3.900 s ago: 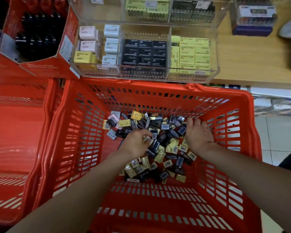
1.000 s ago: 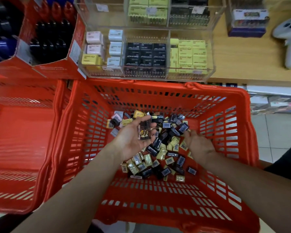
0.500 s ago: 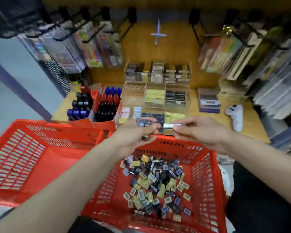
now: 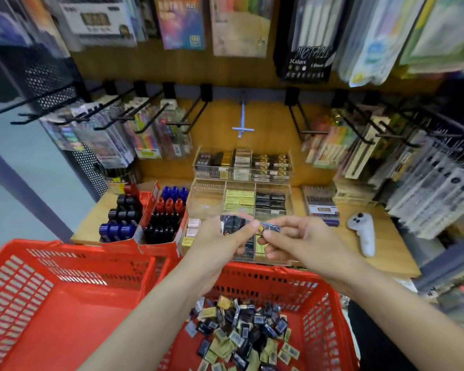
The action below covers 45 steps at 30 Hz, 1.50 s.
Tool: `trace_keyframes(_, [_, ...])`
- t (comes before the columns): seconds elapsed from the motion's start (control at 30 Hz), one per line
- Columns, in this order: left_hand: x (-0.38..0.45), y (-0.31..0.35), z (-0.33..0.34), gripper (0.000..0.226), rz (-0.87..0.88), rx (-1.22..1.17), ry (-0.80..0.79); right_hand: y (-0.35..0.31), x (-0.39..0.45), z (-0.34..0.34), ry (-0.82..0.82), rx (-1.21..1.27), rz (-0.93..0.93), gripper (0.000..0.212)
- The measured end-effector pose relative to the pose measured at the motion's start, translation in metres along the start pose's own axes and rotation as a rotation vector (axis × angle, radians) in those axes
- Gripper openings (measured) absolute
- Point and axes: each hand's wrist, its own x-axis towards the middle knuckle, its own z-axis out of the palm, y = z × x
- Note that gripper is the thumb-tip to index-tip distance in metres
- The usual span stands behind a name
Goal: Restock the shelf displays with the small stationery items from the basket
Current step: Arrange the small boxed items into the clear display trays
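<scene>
- A stack of dark packets (image 4: 232,223) is gripped in the left hand (image 4: 220,238).
- One packet (image 4: 269,226) is pinched by the right hand (image 4: 295,241), above the red basket (image 4: 316,298).

Nearest the viewer, a basket (image 4: 324,298) holds loose small packets (image 4: 241,333); a second basket (image 4: 19,285) stands to its left. Behind them, on the shelf (image 4: 386,236), a tiered display case (image 4: 241,183) sits centrally, marker boxes (image 4: 150,218) to its left, a controller (image 4: 363,232) to its right. Both hands (image 4: 220,239) meet above the case's front edge. Hanging packs (image 4: 113,135) flank the case behind.
</scene>
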Motion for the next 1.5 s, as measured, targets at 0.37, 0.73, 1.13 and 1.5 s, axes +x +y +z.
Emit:
trace_keyframes(0.37, [0.028, 0.013, 0.015, 0.020, -0.121, -0.193, 0.010, 0.001, 0.022, 0.003, 0.238, 0.187, -0.045, 0.017])
trace_keyframes(0.73, [0.056, 0.013, 0.026, 0.026, -0.211, -0.343, 0.130, 0.003, 0.042, -0.021, 0.419, -0.301, -0.296, 0.025])
trace_keyframes(1.13, [0.145, 0.002, -0.008, 0.024, -0.423, -0.716, 0.150, -0.003, 0.223, -0.072, 0.542, -0.886, -0.224, 0.027])
trace_keyframes(1.5, [0.172, -0.014, -0.014, 0.033, -0.527, -0.765, 0.249, 0.000, 0.283, -0.068, 0.448, -0.864, -0.008, 0.033])
